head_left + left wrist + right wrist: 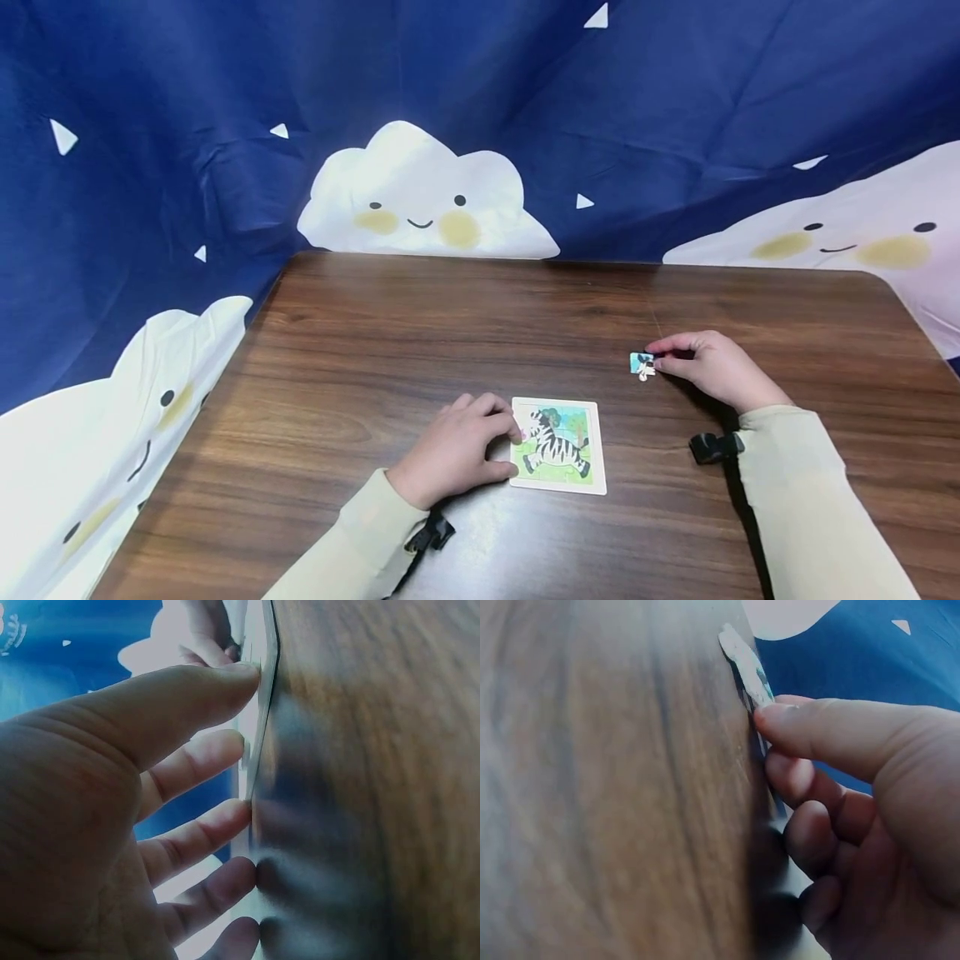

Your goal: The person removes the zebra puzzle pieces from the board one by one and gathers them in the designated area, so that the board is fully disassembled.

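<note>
Arching low on tabletop (412,325), L hand (453,446) has fingers spread, thumb + fingertip touching L side of zebra puzzle (557,450), well in from tabletop's L edge. R hand (720,371) sits farther fwd, thumb + index pinching loose pc (639,363), nearer tabletop's far R corner.

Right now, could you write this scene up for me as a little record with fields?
Surface: brown wood-grain table
Main item: zebra puzzle in a pale square frame, lying flat
Left hand: thumb and fingers at the puzzle's left edge
Right hand: pinches a small blue, black and white piece
Piece's place: beyond the puzzle, to its right, apart from it
Backdrop: blue cloth with smiling clouds
</note>
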### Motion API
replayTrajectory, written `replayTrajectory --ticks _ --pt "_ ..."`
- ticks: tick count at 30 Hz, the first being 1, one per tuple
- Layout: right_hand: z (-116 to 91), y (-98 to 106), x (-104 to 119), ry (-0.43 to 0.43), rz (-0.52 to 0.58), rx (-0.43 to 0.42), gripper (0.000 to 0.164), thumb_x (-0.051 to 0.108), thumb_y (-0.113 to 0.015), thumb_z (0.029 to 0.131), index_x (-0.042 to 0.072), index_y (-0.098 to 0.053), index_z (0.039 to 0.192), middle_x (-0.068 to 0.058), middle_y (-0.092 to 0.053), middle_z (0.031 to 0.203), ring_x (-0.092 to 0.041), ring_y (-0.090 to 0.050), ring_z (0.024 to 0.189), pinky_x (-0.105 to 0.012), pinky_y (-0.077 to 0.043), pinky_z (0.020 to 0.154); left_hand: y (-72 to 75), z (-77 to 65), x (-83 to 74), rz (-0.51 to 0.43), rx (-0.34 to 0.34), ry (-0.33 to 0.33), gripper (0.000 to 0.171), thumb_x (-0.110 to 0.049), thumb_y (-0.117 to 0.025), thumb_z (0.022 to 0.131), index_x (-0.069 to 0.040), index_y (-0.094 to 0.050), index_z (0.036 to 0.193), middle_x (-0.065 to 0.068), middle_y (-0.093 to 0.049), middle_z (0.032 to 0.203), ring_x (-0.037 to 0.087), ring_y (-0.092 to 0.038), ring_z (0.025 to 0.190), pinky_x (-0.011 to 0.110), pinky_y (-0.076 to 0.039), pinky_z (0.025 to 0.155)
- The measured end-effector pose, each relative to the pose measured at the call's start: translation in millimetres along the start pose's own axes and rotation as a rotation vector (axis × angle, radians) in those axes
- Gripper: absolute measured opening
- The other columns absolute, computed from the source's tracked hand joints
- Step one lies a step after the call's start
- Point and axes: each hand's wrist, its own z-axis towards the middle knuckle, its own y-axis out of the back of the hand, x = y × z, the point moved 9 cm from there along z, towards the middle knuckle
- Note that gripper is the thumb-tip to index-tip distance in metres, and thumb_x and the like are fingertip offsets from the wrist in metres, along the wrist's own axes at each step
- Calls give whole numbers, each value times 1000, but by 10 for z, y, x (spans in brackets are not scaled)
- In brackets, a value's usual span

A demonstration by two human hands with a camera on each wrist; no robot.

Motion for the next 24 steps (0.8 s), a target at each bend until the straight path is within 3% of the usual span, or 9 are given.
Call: replayTrajectory --ticks 4,8,14,19,24 --pt "-15 6 -16 -7 10 -10 27 25 -72 94 11 -75 116 -11 -73 108 -25 -61 101 -45 -43 89 -2 4 -1 -5 1 2 30 -40 -81 79 -30 -71 106 -8 -58 120 17 -53 102 39 -45 84" --pt "-32 9 -27 -11 15 -34 20 23 -71 94 12 -76 111 -6 -72 101 -21 -58 90 -36 -42 82 -4 4 12 -12 5 3 30 -41 -81 80 -30 -71 106 -8 -58 121 17 -53 102 39 -45 85" --pt "-90 34 3 -28 75 -110 19 25 -68 96 11 -76 107 -10 -73 106 -19 -58 91 -31 -41 80 -23 7 50 -72 8 11 30 -40 -83 79 -31 -71 105 -9 -58 123 16 -51 103 41 -44 87" --pt "-142 7 176 -11 153 -138 19 23 -70 95 9 -75 106 -8 -73 99 -12 -57 83 -22 -42 72 -22 10 51 -87 3 -1 30 -40 -83 78 -30 -71 104 -9 -58 123 16 -50 101 40 -43 87" --pt "-131 -103 425 32 170 -116 15 21 -70 94 10 -75 103 -2 -70 90 -13 -56 79 -22 -43 71 -19 8 53 -92 0 1 30 -39 -83 78 -30 -71 105 -9 -58 123 16 -50 102 40 -43 87"
